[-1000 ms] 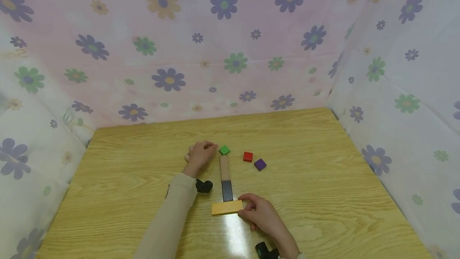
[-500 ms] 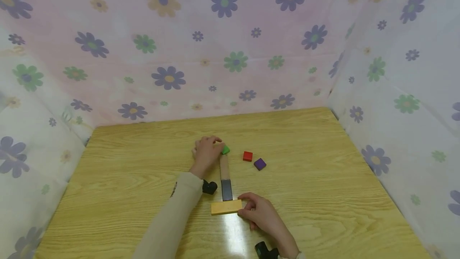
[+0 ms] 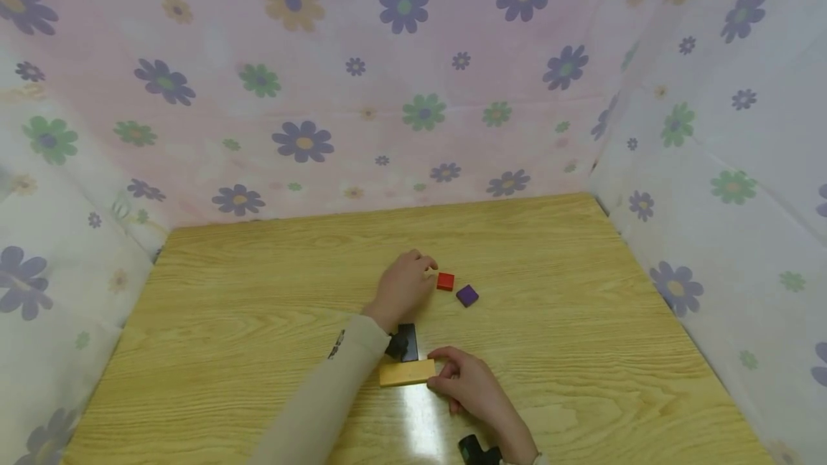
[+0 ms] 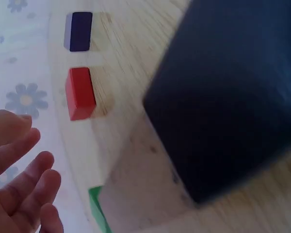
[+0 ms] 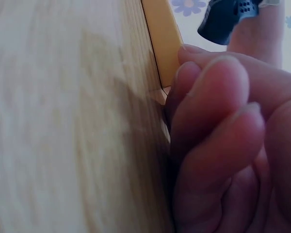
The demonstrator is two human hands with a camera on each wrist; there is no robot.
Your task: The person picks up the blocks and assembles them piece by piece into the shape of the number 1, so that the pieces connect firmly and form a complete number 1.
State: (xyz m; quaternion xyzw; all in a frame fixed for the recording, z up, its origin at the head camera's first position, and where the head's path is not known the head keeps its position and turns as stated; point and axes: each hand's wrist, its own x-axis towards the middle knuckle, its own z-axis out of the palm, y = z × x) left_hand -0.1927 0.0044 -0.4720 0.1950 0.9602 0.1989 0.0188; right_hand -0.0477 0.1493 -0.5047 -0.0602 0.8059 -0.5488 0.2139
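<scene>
My left hand is just left of a small red block, holding nothing, its loose fingers apart from it in the left wrist view. A purple block lies right of the red one. Under the left arm a plain wooden block runs between a green block and a black block; the head view hides the wooden and green ones. The black block's near end meets a yellow block lying crosswise. My right hand pinches the yellow block's right end between thumb and forefinger.
The wood-grain table reaches back to a flower-patterned cloth hung around three sides. A black wrist device on the left arm overlaps the black block; another black device sits at the right wrist.
My left hand has passed right over the green block, now beside the red one, covering the wooden block. The green block shifts little, if at all. The right hand stays on the yellow block.
</scene>
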